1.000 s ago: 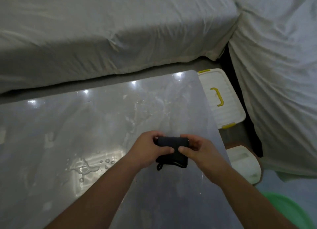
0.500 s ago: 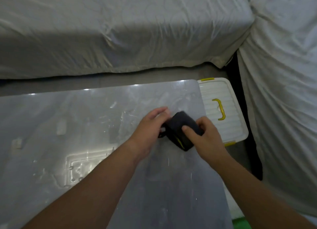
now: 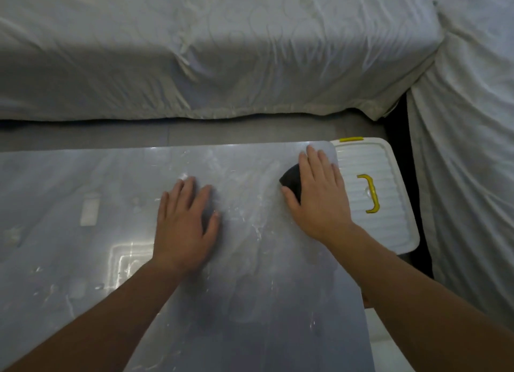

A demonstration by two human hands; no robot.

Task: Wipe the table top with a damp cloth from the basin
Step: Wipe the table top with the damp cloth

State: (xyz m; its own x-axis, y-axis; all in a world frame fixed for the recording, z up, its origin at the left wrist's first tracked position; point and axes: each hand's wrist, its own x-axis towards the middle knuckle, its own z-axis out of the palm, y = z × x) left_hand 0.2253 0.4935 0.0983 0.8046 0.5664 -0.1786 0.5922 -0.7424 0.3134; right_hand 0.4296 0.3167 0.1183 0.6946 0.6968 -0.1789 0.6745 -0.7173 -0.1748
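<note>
The glossy grey table top [image 3: 83, 260] fills the lower left and shows wet streaks and droplets. A dark folded cloth [image 3: 292, 181] lies near the table's far right corner. My right hand [image 3: 319, 199] presses flat on it, covering most of the cloth. My left hand [image 3: 185, 221] rests flat on the table's middle with fingers spread and nothing in it. The basin is not in view.
A white storage box lid [image 3: 389, 227] with yellow handle and clips sits just right of the table, lower down. White sheet-covered furniture [image 3: 222, 51] runs along the far side and the right [image 3: 467, 149]. A strip of grey floor [image 3: 194, 132] separates it from the table.
Both hands held the folded cloth above the table; now the left hand has let go and lies flat, and the right hand has pushed the cloth down toward the far right corner.
</note>
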